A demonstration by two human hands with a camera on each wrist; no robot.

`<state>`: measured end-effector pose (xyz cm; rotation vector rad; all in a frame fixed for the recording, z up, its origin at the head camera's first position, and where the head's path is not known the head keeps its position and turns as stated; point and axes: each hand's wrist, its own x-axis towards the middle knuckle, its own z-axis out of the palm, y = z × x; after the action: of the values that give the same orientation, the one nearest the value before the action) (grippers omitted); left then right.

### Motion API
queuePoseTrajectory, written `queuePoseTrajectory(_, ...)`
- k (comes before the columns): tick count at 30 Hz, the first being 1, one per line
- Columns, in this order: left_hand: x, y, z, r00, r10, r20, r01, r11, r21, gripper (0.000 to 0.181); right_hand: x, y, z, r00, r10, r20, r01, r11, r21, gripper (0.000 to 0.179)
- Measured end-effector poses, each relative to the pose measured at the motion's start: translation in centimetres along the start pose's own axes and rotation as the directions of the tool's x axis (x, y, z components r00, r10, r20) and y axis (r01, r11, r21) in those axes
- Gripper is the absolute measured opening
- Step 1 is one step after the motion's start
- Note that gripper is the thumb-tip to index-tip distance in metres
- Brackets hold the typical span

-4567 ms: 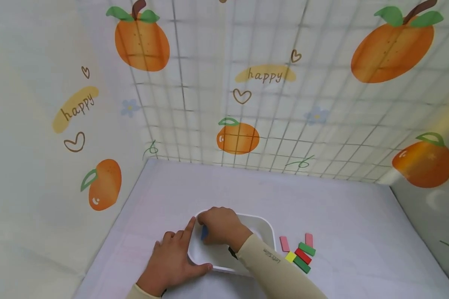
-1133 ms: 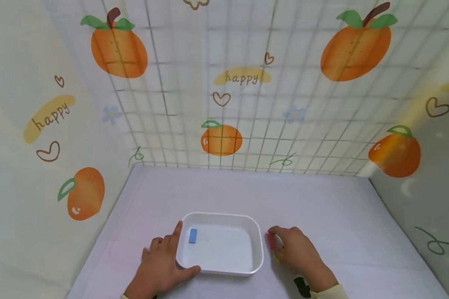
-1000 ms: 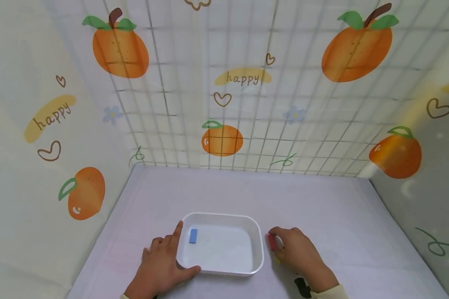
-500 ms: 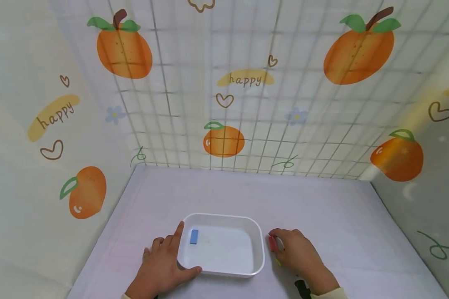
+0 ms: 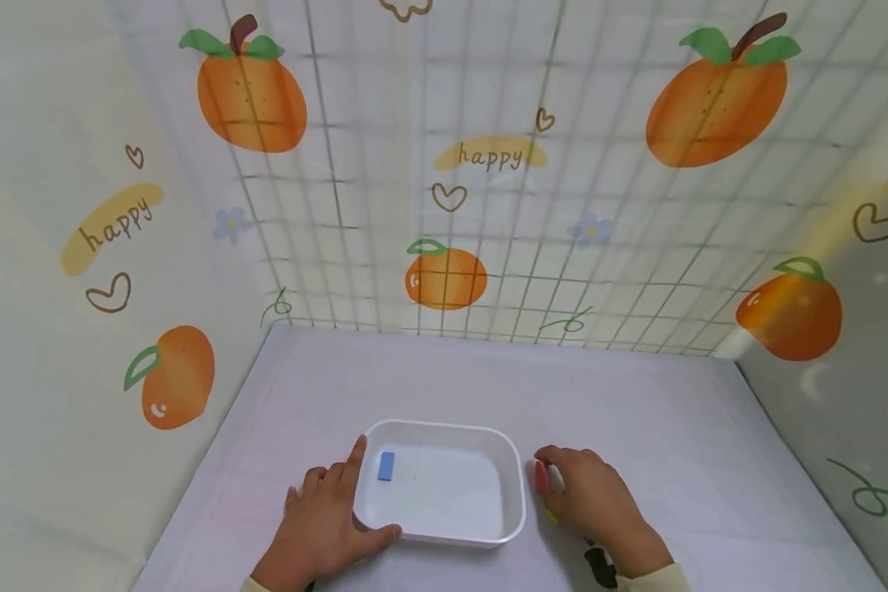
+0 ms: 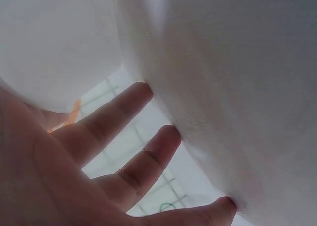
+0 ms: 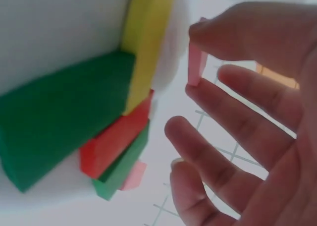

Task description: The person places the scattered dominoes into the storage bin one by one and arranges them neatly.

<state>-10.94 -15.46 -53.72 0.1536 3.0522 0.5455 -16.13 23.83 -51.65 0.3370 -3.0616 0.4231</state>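
Observation:
A white plastic box (image 5: 444, 540) stands on the table with a blue block (image 5: 386, 466) lying flat in its left part. My left hand (image 5: 321, 518) rests against the box's left end, fingers spread, index fingertip at the far corner and thumb along the near rim. To the right of the box, my right hand (image 5: 599, 501) pinches a pink block (image 7: 196, 62) between thumb and fingertips. The right wrist view shows the block standing on edge in that pinch. Beside this hand lie a yellow block (image 7: 148, 42), a large-looking green block (image 7: 64, 112) and a red block (image 7: 116, 141).
Past the red block in the right wrist view are another green block (image 7: 124, 164) and a second pink block (image 7: 133, 176). A pale cloth (image 5: 622, 411) covers the table. Printed curtains (image 5: 444, 189) close off the back and both sides.
Earlier my right hand was inside the box holding the blue block; that block now lies there released. The hand has moved right, out to the pink block. My left hand keeps its place.

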Motion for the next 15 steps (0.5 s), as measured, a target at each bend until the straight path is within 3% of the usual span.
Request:
queuePoseTrajectory(10, 0.4, -0.1, 0.3, 1.0, 0.014, -0.005, -0.014, 1.0, 0.006, 0.131, 0.7, -0.8, -2.0, 0.995, -0.053, -0.088, 0.054, 0.999, 0.006, 0.042)
queuePoseTrajectory(15, 0.2, -0.1, 0.0, 1.0, 0.001, 0.005, -0.001, 1.0, 0.002, 0.131, 1.4, -1.9, -2.9, 0.975, -0.085, -0.204, 0.086, 0.996, -0.002, 0.047)
